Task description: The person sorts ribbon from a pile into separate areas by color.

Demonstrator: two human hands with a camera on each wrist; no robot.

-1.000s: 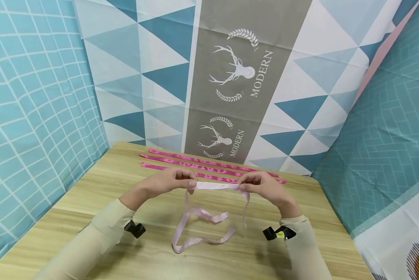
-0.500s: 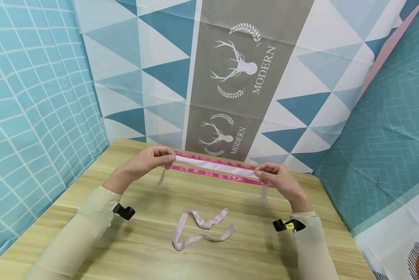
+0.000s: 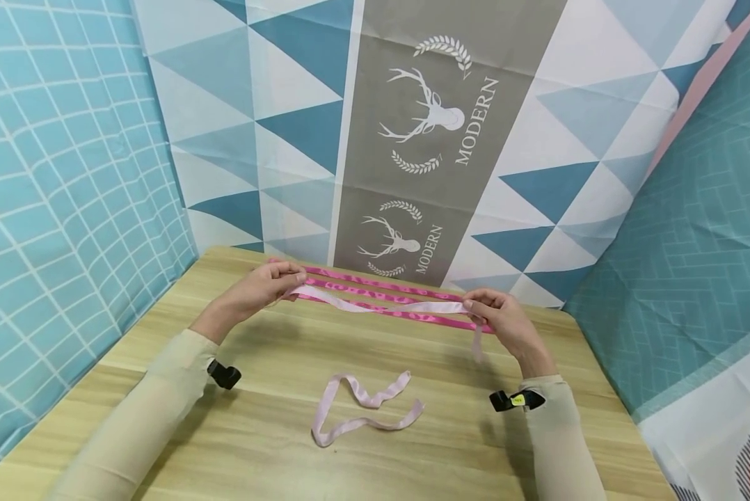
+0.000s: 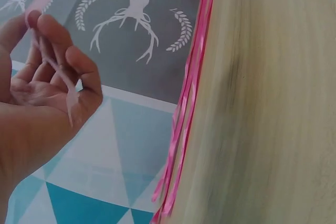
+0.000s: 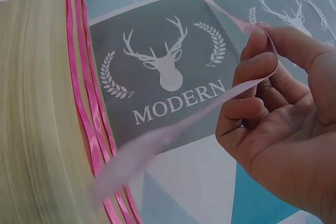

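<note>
A light pink ribbon (image 3: 434,307) stretches between my hands, sagging and twisted at its middle. My left hand (image 3: 265,287) pinches it near one end between thumb and index finger; in the left wrist view a short tail (image 4: 72,103) hangs past the palm. My right hand (image 3: 503,319) pinches near the other end, and in the right wrist view a longer tail (image 5: 157,140) drops from the fingers. Behind and below the held ribbon, three hot pink ribbons (image 3: 381,282) lie side by side across the table's far part. The held ribbon overlaps them in the head view.
A second light pink ribbon (image 3: 362,421) lies in loose bends on the wooden table (image 3: 256,431), nearer to me. A patterned cloth (image 3: 300,139) with deer prints rises at the table's back edge. Blue-green cloths (image 3: 68,174) stand along both sides.
Both hands have moved apart and farther over the table, lengthening the span of ribbon between them. Half a second ago that span was taut; now it sags and twists. The ribbon on the table stays put.
</note>
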